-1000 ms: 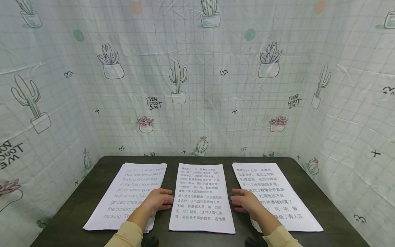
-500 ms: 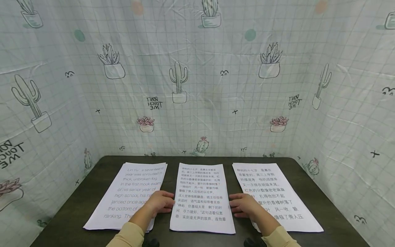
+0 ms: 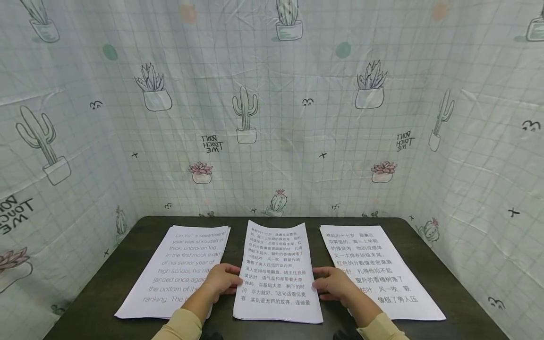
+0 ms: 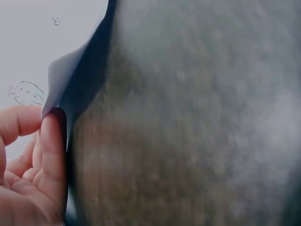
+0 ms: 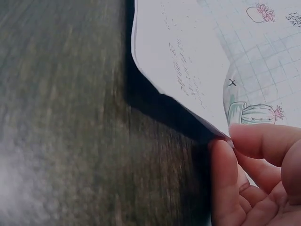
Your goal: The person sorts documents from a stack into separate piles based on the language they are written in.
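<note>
Between my hands lies the middle stack of printed white paper point(image 3: 276, 274), covered in Chinese text. Its far corners and side edges curl upward in the head view. My left hand point(image 3: 223, 279) pinches its left edge, thumb on one side and fingers on the other; the left wrist view shows the lifted paper edge point(image 4: 61, 77) at the fingertips. On the opposite edge, my right hand point(image 3: 333, 284) pinches the paper point(image 5: 183, 61) between thumb and index finger. A dark shadow falls under the raised edge in both wrist views.
To the left lies a paper stack with English text point(image 3: 182, 264), partly covered by my left forearm. Another stack with large Chinese text point(image 3: 374, 264) lies at right, under my right forearm. A dark wooden table point(image 3: 276, 330) bears them. Behind hangs a cactus-print curtain point(image 3: 280, 118).
Both hands have moved inward from beside the middle stack to its edges and now pinch them. The paper's sides and far corners have bent upward.
</note>
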Motion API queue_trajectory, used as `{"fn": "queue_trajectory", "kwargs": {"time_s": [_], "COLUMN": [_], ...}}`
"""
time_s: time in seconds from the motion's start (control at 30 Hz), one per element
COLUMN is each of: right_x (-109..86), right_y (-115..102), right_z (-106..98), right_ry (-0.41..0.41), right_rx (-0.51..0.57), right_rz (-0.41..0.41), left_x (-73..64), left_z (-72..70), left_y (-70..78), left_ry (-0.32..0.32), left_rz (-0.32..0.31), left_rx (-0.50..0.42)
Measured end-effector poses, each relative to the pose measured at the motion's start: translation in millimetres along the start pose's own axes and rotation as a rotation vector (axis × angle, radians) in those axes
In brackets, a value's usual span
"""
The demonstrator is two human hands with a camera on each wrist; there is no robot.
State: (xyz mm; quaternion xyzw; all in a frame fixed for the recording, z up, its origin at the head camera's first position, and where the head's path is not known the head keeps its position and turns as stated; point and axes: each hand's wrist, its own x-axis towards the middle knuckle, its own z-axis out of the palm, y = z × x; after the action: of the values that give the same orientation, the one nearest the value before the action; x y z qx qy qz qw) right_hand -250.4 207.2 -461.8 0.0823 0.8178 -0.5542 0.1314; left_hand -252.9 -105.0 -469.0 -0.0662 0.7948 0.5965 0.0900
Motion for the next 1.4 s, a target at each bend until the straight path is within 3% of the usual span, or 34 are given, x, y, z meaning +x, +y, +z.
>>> {"fn": "queue_trajectory", "kwargs": {"time_s": [0.33,0.57,0.73,1.07,1.4], "right_x": [2.6,2.4,2.2,3.7,-3.1], "right_y": [3.0,3.1,2.8,4.0,-1.9], "right_z": [1.6,2.5,2.8,-1.6,-7.0], "right_ry": [0.019,0.027,0.025,0.021,0.026], "right_rx": [0.016,0.022,0.019,0.050,0.104], "right_rz": [-0.015,-0.025,-0.024,-0.029,-0.064], "left_x": [0.4,1.3,1.6,7.4,9.6], "left_z": [-0.6,-0.8,-0.2,-0.9,0.8], "left_y": [0.0,-1.2,-2.4,-9.8,-8.9], "left_ry": [0.033,0.097,0.088,-0.021,-0.038], "left_rz": [0.014,0.033,0.048,0.057,0.063], "left_rx": [0.028,0.047,0.029,-0.160,-0.329]}}
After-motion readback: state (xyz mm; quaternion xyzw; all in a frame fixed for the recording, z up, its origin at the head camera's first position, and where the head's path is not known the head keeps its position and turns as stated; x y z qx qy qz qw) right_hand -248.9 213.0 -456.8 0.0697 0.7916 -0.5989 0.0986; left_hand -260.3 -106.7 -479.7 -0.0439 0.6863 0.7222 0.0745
